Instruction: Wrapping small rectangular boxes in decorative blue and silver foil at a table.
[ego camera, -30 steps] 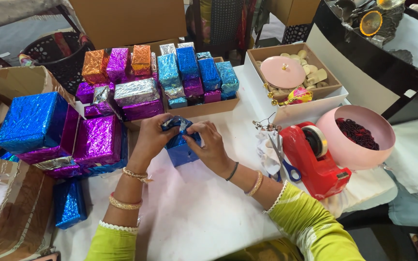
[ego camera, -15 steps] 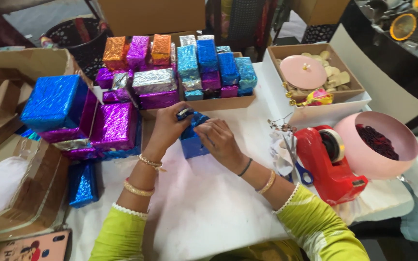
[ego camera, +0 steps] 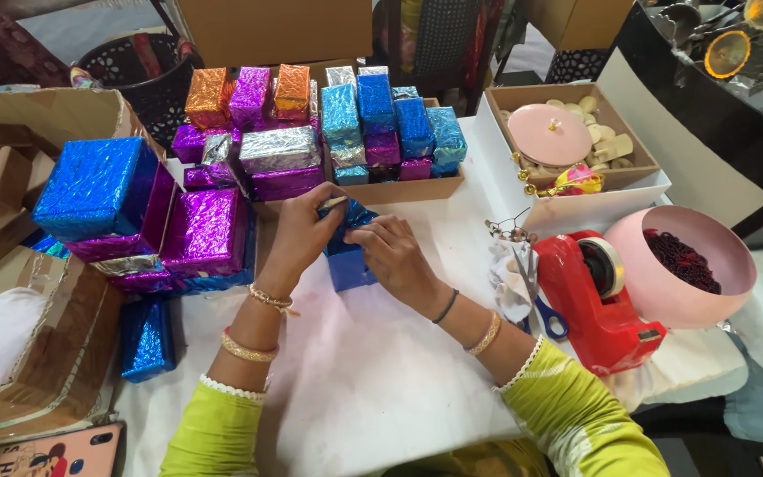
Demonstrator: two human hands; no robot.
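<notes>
A small box in shiny blue foil (ego camera: 349, 262) stands on the white table (ego camera: 373, 380) in front of me. My left hand (ego camera: 298, 234) pinches the foil at the box's top left corner. My right hand (ego camera: 395, 256) presses on the box's top right side, fingers curled over the wrapping. Both wrists carry gold bangles, and the sleeves are lime green. The top face of the box is mostly hidden under my fingers.
Foil-wrapped boxes in blue, purple, silver and orange (ego camera: 328, 124) fill a cardboard tray behind. Larger blue (ego camera: 90, 185) and purple (ego camera: 205, 231) parcels lie left. A red tape dispenser (ego camera: 598, 300), pink bowl (ego camera: 695, 265), scissors (ego camera: 549, 318) and a tray with a pink lid (ego camera: 549, 132) sit right.
The view has shifted, so everything sits lower and further right in the frame. My hands stay on the blue box, the left fingers now pinching foil at its upper corner.
</notes>
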